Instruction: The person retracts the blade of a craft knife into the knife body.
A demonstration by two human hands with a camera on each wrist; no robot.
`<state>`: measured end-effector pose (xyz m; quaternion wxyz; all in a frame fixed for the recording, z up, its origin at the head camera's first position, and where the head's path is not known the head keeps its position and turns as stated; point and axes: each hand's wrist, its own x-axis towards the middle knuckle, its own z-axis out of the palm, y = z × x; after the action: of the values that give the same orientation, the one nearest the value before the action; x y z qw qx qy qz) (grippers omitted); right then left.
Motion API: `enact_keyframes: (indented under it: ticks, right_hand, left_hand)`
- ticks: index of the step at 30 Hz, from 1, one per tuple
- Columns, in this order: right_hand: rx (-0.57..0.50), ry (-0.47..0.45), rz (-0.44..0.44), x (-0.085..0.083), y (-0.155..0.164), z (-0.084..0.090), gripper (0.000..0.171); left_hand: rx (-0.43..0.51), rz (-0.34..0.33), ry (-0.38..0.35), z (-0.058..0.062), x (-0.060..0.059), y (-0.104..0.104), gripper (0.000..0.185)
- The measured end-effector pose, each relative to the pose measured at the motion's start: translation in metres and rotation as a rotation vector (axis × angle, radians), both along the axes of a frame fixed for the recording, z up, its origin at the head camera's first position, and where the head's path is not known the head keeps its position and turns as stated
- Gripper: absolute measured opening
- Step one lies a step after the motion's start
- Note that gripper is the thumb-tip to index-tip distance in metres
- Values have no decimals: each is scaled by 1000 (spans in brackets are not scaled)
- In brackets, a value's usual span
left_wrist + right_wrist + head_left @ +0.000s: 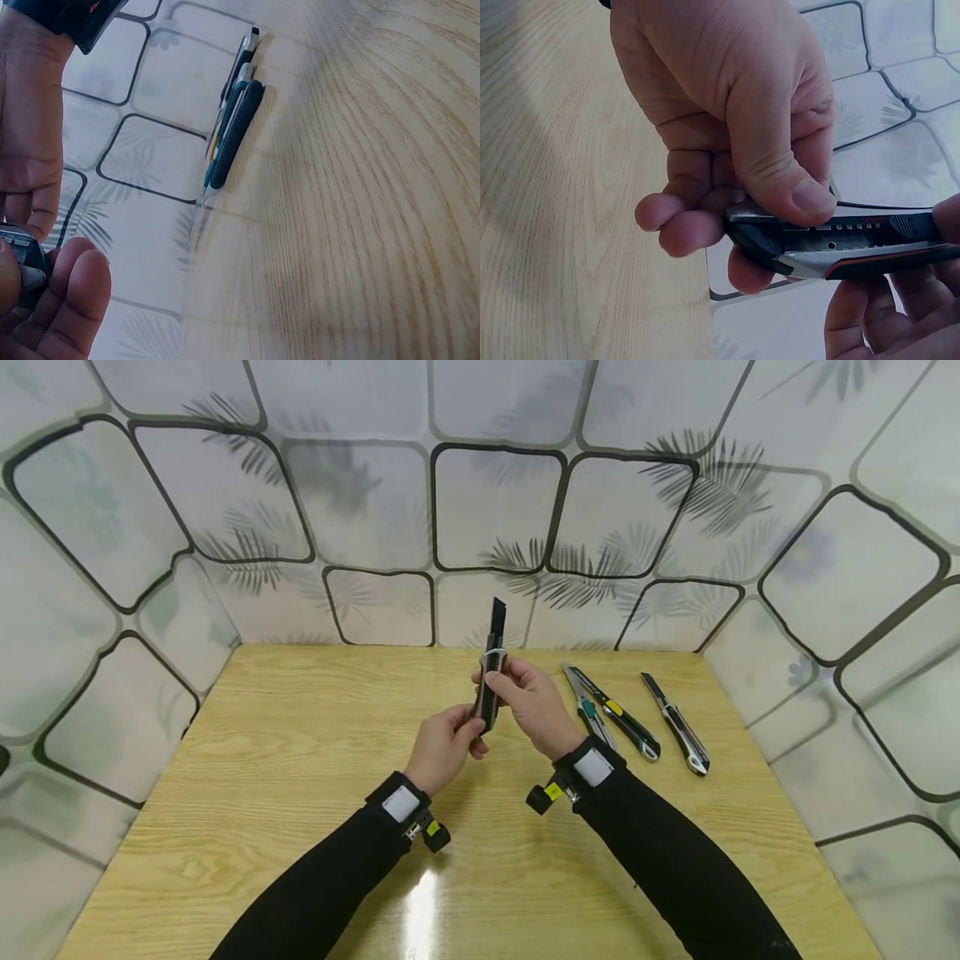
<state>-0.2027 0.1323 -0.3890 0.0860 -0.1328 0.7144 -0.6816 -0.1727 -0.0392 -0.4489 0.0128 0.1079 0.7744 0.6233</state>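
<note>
Both hands hold a utility knife (487, 706) upright over the far part of the table, its dark blade (498, 617) out at the top. My left hand (438, 747) pinches the bottom end of the handle. Higher up, my right hand (536, 702) grips the handle, its thumb on the front. In the right wrist view, the left hand (735, 112) has its thumb on the end of the knife (836, 244), while the right hand's thumb (949, 217) touches the ribbed slider. Only the knife's butt end (30, 277) shows in the left wrist view.
Right of the hands lie a teal and silver utility knife (591, 708), a black one with a yellow slider (626, 724) and a black one with silver and red trim (681, 727). The wooden table (300, 760) meets a patterned backdrop (375, 502) behind and at both sides.
</note>
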Motion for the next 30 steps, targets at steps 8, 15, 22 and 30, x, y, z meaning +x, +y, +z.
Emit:
enact_keyframes:
  ticks: [8, 15, 22, 30]
  right_hand:
    - [-12, -36, 54, 0, 0, -6, 40]
    - [-42, -43, 84, -1, 1, -11, 54]
    - [-7, -56, 123, 3, 1, -18, 57]
    - [-6, -78, 138, 3, 2, -26, 59]
  left_hand:
    - [21, 0, -10, 0, 0, -1, 23]
    - [42, -4, -34, 1, -1, -2, 24]
    - [54, 6, -19, 3, -3, -4, 23]
    - [43, -1, -47, 0, -4, -6, 25]
